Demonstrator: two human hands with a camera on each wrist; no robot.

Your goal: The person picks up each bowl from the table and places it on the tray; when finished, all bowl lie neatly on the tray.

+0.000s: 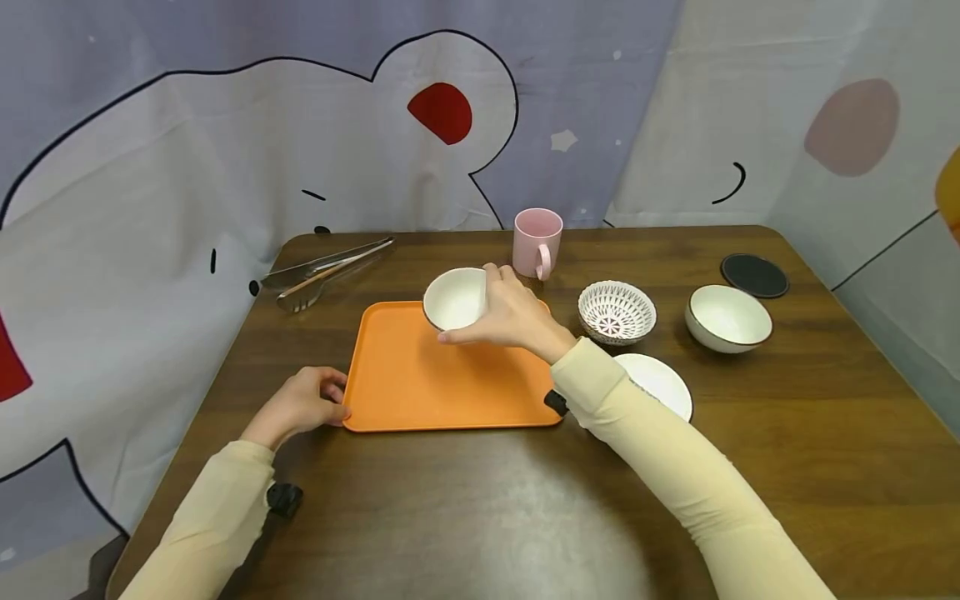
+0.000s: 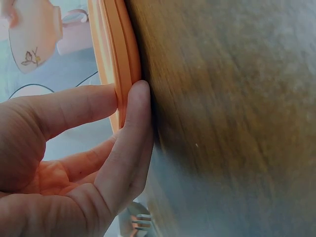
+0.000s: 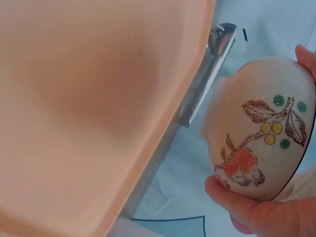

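Observation:
My right hand grips a white bowl by its side, held above the orange tray. In the right wrist view the bowl shows a painted branch with leaves and red fruit, thumb on one side and a finger on the other. At the tray's left edge is my left hand. Seen from the left wrist, the thumb and fingers of that hand pinch the tray's rim, thumb on the inner side and fingertips underneath.
A pink mug stands behind the tray. To the right are a patterned bowl, a white plate, another white bowl and a black round coaster. Metal tongs and a fork lie at the back left.

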